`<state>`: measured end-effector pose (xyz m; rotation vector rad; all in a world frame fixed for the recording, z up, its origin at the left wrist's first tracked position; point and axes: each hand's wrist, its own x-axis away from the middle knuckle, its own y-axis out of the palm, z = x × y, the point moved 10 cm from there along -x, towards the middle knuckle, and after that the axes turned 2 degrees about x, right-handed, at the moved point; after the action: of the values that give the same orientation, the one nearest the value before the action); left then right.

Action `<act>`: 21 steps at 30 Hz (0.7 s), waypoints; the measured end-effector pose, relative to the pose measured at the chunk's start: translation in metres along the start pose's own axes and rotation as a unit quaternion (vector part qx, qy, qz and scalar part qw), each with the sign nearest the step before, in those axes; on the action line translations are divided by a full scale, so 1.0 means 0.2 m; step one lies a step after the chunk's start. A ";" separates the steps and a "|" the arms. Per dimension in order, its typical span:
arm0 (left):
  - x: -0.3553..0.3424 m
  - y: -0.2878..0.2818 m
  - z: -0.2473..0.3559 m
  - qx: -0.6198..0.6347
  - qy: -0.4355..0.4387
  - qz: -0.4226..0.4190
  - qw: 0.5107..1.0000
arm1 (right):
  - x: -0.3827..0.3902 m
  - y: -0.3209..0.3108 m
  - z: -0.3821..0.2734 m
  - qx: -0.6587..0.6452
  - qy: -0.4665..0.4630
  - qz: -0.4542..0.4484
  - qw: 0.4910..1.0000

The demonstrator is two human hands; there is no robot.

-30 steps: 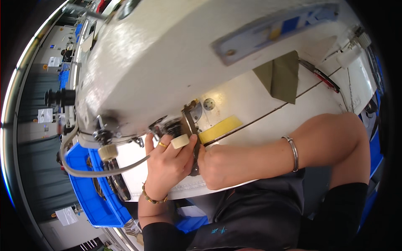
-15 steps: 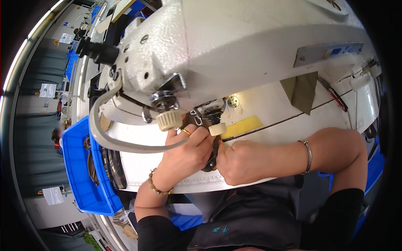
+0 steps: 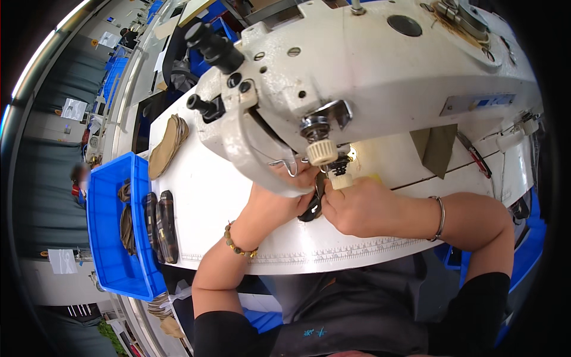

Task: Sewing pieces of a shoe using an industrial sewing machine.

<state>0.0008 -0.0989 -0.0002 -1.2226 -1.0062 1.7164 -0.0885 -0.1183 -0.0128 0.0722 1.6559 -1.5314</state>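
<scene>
A white sewing machine (image 3: 380, 77) spans the bench, its needle area hidden behind the cream tension knobs and the grey curved guard. Just below the knobs, a small dark fabric piece (image 3: 311, 208) with a shiny black lower end lies between my two hands. My left hand (image 3: 278, 201) closes on its left side, the fingertips partly covered by the guard. From the right, my right hand (image 3: 360, 208) pinches the same piece with bent fingers, close under the lower knob. The part of the fabric nearest the needle cannot be seen.
Left of the machine stands a blue bin (image 3: 93, 238) with brown fabric pieces inside. Dark plaid pouches (image 3: 169, 229) lie beside it, with stacked tan pieces (image 3: 166, 146) farther back. An olive cloth piece (image 3: 435, 149) and red-handled snips (image 3: 477, 159) lie at right. A ruler strip (image 3: 333, 253) follows the front edge.
The view has shifted, bringing more of the machine's top and the tan stack into sight. Both hands keep hold of the dark piece and sit closer in under the knobs; the yellow patch is mostly covered.
</scene>
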 end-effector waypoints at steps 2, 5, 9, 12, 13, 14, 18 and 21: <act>0.01 -0.01 -0.02 -0.021 -0.026 -0.012 0.999 | 0.00 0.03 0.04 -0.035 0.022 -0.032 0.999; 0.00 -0.04 0.02 -0.083 -0.008 -0.022 0.996 | 0.00 0.03 0.06 -0.041 0.034 -0.010 0.999; 0.03 -0.19 0.08 -0.012 -0.022 -0.053 0.998 | 0.00 0.02 0.04 -0.018 0.030 -0.020 0.999; 0.06 -0.24 0.13 -0.012 -0.016 -0.063 0.998 | 0.00 0.03 0.04 -0.014 0.030 -0.037 0.999; 0.05 -0.23 0.15 -0.039 -0.011 -0.059 0.997 | 0.00 0.03 0.03 -0.011 0.031 -0.033 0.999; 0.05 -0.22 0.18 -0.066 -0.006 -0.055 0.996 | 0.01 0.02 0.03 -0.009 0.032 -0.031 0.999; 0.08 -0.18 0.23 -0.125 -0.003 -0.023 0.992 | 0.00 0.02 -0.03 0.013 0.001 -0.049 0.999; 0.12 -0.17 0.23 -0.150 -0.023 -0.015 0.988 | 0.01 0.01 -0.06 0.016 -0.022 -0.038 0.999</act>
<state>-0.0444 -0.0721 0.0325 -1.3521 -1.3409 1.6155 -0.0953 -0.1081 -0.0161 -0.0076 1.6164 -1.6061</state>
